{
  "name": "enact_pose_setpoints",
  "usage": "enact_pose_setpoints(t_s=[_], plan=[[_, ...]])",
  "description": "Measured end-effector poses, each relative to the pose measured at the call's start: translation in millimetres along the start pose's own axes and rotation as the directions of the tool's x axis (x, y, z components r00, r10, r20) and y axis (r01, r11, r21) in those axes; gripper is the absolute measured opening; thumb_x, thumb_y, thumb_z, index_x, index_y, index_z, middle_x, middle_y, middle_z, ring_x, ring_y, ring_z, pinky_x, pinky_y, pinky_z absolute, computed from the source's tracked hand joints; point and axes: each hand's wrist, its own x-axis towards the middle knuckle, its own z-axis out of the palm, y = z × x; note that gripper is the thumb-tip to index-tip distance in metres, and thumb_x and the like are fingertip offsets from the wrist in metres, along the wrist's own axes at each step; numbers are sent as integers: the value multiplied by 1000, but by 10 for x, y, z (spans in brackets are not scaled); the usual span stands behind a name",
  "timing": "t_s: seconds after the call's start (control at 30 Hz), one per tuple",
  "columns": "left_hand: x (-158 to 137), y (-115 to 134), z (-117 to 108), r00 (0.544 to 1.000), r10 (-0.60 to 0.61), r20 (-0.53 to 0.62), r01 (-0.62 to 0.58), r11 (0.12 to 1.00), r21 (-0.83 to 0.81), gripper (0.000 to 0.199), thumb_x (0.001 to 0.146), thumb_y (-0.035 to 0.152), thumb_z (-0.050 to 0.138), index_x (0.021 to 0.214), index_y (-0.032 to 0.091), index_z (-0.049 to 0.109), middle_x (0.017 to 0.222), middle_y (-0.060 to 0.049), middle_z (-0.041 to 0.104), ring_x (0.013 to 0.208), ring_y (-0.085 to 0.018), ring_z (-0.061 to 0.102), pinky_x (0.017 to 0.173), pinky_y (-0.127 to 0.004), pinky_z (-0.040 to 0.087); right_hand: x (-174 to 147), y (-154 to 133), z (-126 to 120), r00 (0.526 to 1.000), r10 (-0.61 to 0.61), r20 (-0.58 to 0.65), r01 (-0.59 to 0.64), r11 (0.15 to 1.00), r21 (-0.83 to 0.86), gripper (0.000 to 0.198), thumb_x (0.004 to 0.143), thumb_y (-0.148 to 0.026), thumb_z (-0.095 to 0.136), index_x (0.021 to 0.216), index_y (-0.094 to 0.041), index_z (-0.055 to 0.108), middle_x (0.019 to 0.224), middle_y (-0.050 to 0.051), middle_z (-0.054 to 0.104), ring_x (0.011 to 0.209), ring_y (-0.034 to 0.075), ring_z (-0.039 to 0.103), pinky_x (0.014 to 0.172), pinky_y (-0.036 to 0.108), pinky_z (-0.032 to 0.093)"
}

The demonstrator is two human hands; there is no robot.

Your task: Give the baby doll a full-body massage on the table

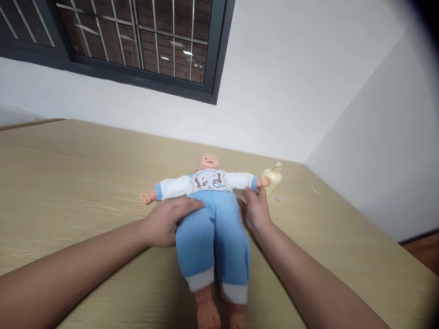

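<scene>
A baby doll (208, 182) lies on its back on the table, arms spread and bare feet toward me. It wears a white top with an elephant print and blue trousers (199, 228) with white cuffs. My left hand (166, 220) grips the doll's hip on the left, thumb over the trousers and the other fingers mostly hidden. At the opposite hip, my right hand (256, 210) is closed against the doll's side with bent fingers, just below the blue sleeve cuff. Part of that grip is hidden.
A pale yellow, glossy bottle-like object (272, 176) stands behind the doll's hand on the right. A small blue piece (279, 199) and a thin pale strip (314, 188) lie on the wooden table (103, 169). White walls and a barred window (144, 41) border the table.
</scene>
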Motion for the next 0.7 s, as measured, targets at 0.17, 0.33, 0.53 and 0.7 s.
enact_pose_setpoints(t_s=[0.17,0.33,0.53,0.7], plan=[[-55,-41,30,999,-49,11,49,999,-24,66,85,31,66,145,29,40,130,-9,66,115,-28,66,96,-40,52,18,-32,-7,999,48,-19,-48,999,-9,50,84,-41,64,131,-36,48,136,2,58,120,24,60,88,42,59],[-106,-95,75,970,-236,-55,224,961,-163,85,82,33,70,155,28,26,136,-10,64,123,-29,62,103,-44,50,-99,-80,32,898,-285,335,397,853,-338,82,88,-41,63,158,-32,21,157,9,39,140,29,45,106,48,49],[-25,-117,139,969,-215,-121,182,955,-234,57,87,35,71,141,28,55,135,-7,64,121,-26,63,105,-44,49,-178,-142,45,721,-170,672,636,547,-544,91,90,-56,61,161,-31,11,170,3,-6,156,32,-6,124,58,14],[25,-104,192,978,-129,-163,91,970,-226,42,96,22,60,137,31,58,127,-5,68,115,-21,65,98,-39,53,-177,-235,45,711,-94,697,649,468,-600,80,90,-58,59,159,-35,24,170,2,-5,156,34,-3,123,59,14]])
